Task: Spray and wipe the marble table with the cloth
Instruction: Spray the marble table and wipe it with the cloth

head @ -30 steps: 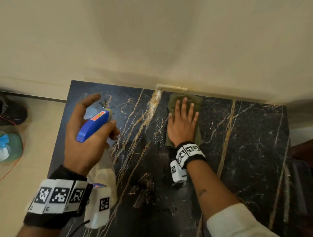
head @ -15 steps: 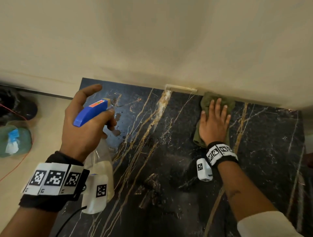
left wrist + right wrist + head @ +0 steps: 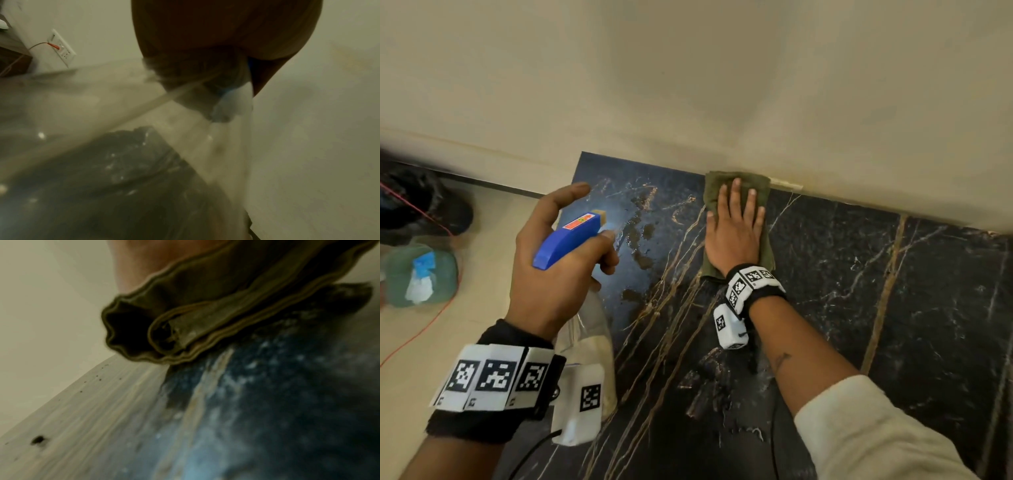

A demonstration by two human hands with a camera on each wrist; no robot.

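Observation:
The black marble table [image 3: 825, 308] with gold veins runs along a beige wall. My right hand [image 3: 734, 233] lies flat, fingers straight, pressing a folded olive-green cloth [image 3: 763, 192] against the table's far edge by the wall. The cloth's folded layers [image 3: 205, 318] fill the right wrist view above the marble [image 3: 267, 402]. My left hand [image 3: 558, 260] grips a clear spray bottle with a blue trigger head [image 3: 566, 240], held over the table's left end, index finger lifted. Wet patches [image 3: 640, 236] lie on the marble between the hands. The bottle's clear body [image 3: 123, 129] blurs the left wrist view.
Left of the table is pale floor with a green plastic bottle [image 3: 421, 274], a dark shoe [image 3: 424, 205] and a red cord [image 3: 424, 329]. A wall socket [image 3: 61, 48] with a red plug shows in the left wrist view. The wall [image 3: 722, 85] borders the table's far side.
My right hand slid the cloth right along the wall edge, then back left towards the wet patches. More wet patches show on the marble's left part. The left hand kept holding the spray bottle.

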